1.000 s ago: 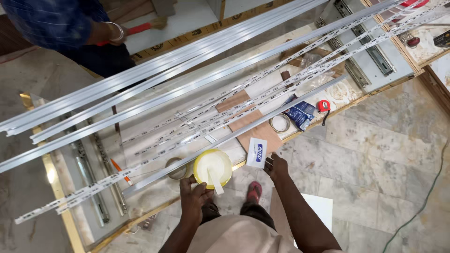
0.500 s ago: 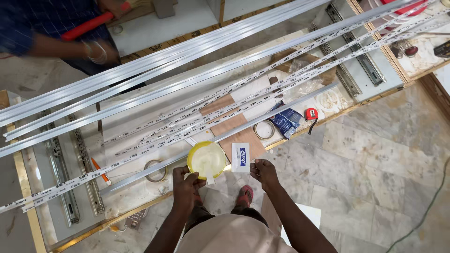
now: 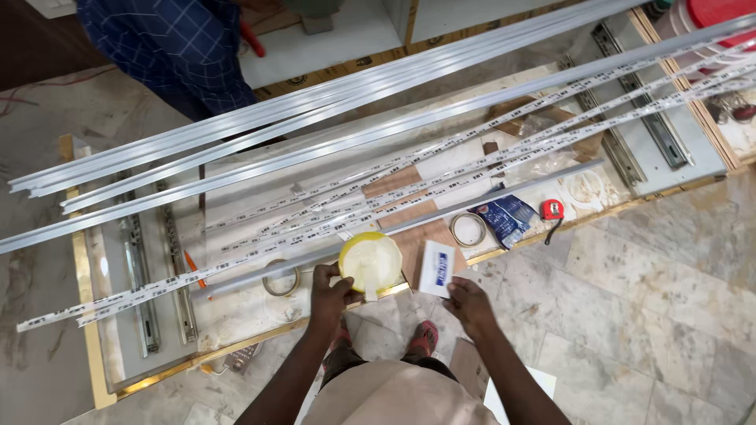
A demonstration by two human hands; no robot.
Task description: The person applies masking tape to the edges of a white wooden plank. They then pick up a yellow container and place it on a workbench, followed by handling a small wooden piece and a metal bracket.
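- The left hand (image 3: 331,290) is closed around a round yellow roll of tape (image 3: 370,262) at the worktop's near edge (image 3: 236,344); a loose grip could let it roll off onto the floor.
- The right hand (image 3: 466,303), fingers spread, presses down a small white card with a blue patch (image 3: 438,267) right at that edge; it could slide off.
- Either elbow might nudge the long grey metal rail (image 3: 409,227) just behind.
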